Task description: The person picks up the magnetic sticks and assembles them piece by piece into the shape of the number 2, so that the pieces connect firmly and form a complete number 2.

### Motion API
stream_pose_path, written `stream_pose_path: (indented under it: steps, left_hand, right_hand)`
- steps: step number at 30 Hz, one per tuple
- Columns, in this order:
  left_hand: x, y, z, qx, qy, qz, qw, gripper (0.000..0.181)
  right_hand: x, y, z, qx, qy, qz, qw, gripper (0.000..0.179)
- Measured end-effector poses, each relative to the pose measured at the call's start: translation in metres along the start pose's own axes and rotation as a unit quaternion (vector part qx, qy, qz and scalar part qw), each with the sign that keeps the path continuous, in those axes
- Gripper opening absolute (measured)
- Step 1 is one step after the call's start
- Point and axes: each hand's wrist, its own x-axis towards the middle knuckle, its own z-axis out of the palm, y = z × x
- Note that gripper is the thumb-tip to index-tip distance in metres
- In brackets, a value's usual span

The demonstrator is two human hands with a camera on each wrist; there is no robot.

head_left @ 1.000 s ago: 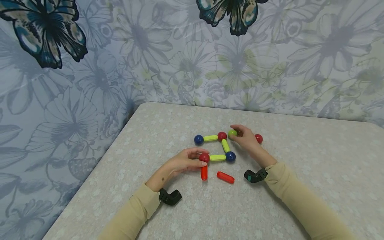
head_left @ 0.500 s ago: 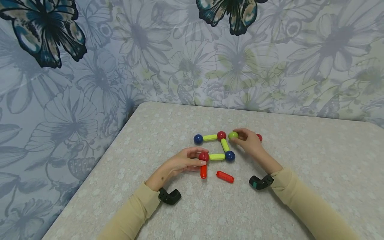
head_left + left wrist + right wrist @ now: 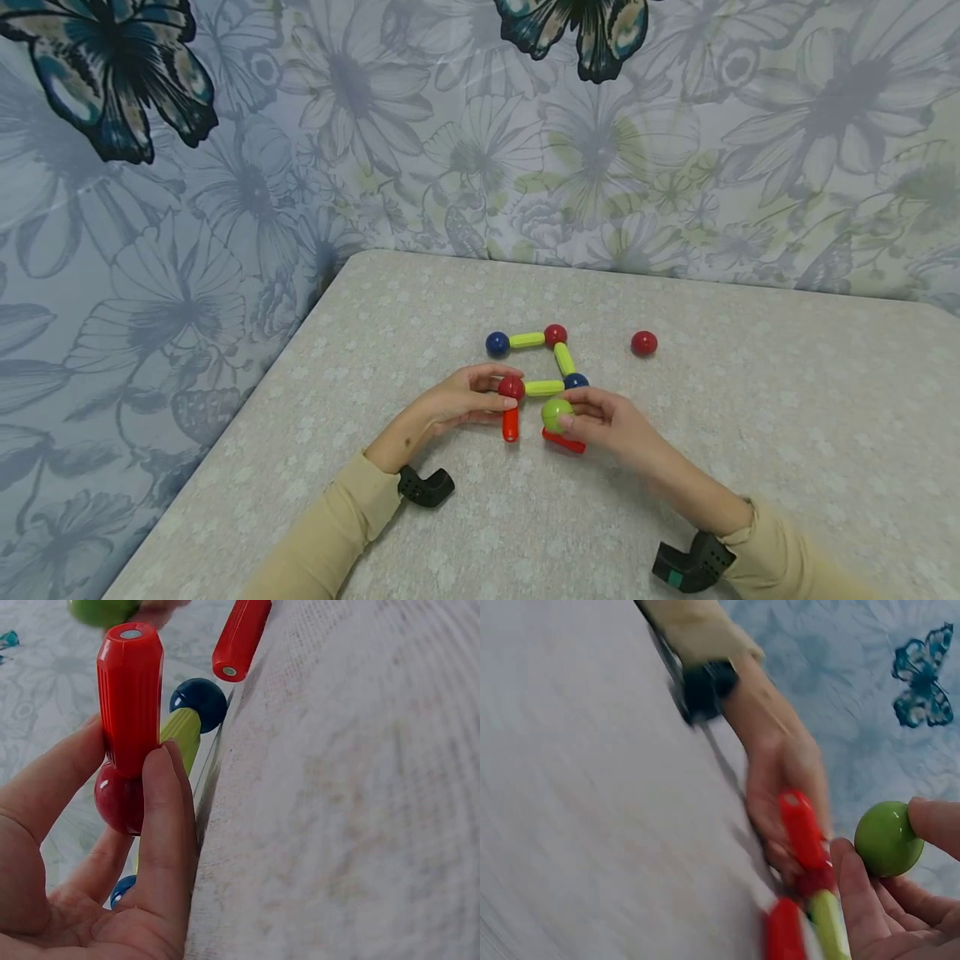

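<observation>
My left hand (image 3: 459, 402) grips a red ball (image 3: 512, 388) where a short red magnetic stick (image 3: 131, 697) joins it. From that ball a yellow-green stick (image 3: 544, 388) runs to a blue ball (image 3: 576, 382), partly hidden behind my right fingers. The zigzag chain continues through another yellow-green stick (image 3: 565, 360), a second red ball (image 3: 556, 335) and a third stick (image 3: 527, 340) to a blue ball (image 3: 497, 344). Between thumb and fingers, my right hand (image 3: 622, 433) pinches a green ball (image 3: 889, 838). It is held near a loose red stick (image 3: 566, 442), partly covering it in the head view.
A loose red ball (image 3: 643, 343) lies farther back on the right of the cloth-covered table (image 3: 750, 400). Flowered wall covering (image 3: 480, 158) rises beyond the table's far edge. Dark wrist cameras (image 3: 426, 487) are strapped on both forearms.
My right hand has carried the green ball from beside the far red ball toward me, over the loose red stick. The lone red ball behind it is now uncovered. My left hand keeps its hold.
</observation>
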Motion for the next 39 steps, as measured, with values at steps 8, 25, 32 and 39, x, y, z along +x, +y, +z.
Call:
stream_pose_path:
  steps: [8,25,32,39]
  left_hand:
    - [0.001,-0.001,0.0,-0.002,0.005,-0.002,1.0,0.047]
    - [0.003,-0.002,0.0,-0.009,-0.002,0.0,1.0,0.047]
    - [0.002,-0.001,0.001,-0.01,-0.001,0.001,1.0,0.048]
    - [0.0,-0.001,0.002,0.002,-0.006,0.006,1.0,0.05]
  right_hand:
    - [-0.008,0.021,0.037,0.2,-0.124,0.089,0.9678,0.047]
    - [0.001,0.026,0.045,0.284,-0.097,0.113,0.9471,0.046]
    - [0.001,0.026,0.045,0.309,-0.102,0.117,0.9384,0.046]
    - [0.0,0.026,0.045,0.31,-0.097,0.121,0.9381,0.045]
